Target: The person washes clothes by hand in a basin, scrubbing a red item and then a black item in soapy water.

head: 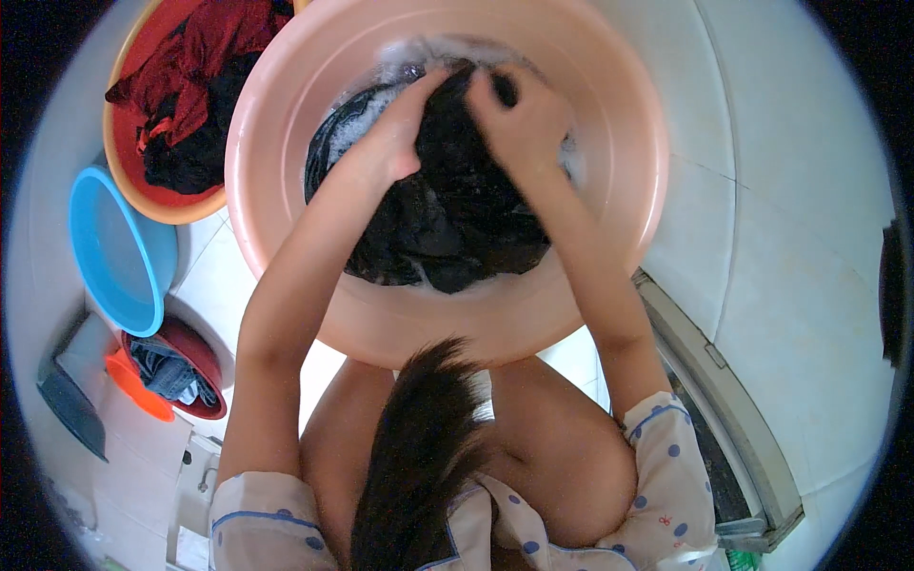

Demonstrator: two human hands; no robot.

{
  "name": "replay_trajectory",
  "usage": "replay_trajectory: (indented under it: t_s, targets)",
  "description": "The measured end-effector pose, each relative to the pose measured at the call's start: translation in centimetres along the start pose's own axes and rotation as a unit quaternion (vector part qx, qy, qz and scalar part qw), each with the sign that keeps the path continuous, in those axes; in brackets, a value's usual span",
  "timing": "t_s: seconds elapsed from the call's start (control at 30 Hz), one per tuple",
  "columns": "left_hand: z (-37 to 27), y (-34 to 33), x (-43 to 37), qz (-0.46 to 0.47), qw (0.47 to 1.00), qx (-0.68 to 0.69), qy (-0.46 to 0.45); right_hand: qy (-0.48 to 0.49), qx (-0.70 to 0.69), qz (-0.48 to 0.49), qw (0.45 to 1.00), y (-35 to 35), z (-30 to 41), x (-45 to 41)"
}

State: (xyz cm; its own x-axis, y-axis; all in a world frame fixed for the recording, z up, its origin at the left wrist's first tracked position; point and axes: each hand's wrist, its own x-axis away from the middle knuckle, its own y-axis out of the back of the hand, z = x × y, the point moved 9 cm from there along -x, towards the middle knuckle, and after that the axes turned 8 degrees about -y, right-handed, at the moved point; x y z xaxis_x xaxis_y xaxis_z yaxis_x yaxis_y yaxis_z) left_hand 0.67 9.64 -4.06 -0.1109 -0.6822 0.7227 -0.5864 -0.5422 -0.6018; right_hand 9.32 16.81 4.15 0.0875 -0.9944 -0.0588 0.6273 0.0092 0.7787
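A wet black garment (457, 207) lies bunched in a large pink plastic basin (275, 135). White suds (360, 125) and water show around it, mostly along the far side. My left hand (407, 118) holds a raised fold of the cloth from the left, its fingertips partly hidden at the far edge of the fold. On the other side of that fold, my right hand (532, 118) is curled and slightly blurred, with dark cloth gripped in its fingers. Both forearms reach over the near part of the basin.
Red and black clothes (189, 100) fill an orange-rimmed basin (161, 210) at the upper left. Below it are a tilted blue basin (121, 257) and a dark red basin (221, 400) with denim (164, 371). A tiled wall (792, 271) and a metal-framed opening (721, 400) border the right.
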Motion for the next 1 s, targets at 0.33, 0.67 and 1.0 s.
replay_trajectory:
  t_s: [0.33, 0.67, 1.0]
  targets:
    - [-2.6, -1.2, 2.1, -0.073, 0.416, -0.778, -0.465, 0.042, 0.263, 0.118, 0.957, -5.7, -4.4, 1.8]
    - [-1.8, 2.2, -2.7, -0.049, 0.423, -0.807, -0.409, -0.043, 0.054, 0.137, 0.988, -7.7, -5.7, -0.3]
    - [-0.9, 0.9, -2.1, 0.202, 0.936, -0.183, -0.223, 0.107, -0.179, 0.062, 0.976, -1.3, 4.7, 6.5]
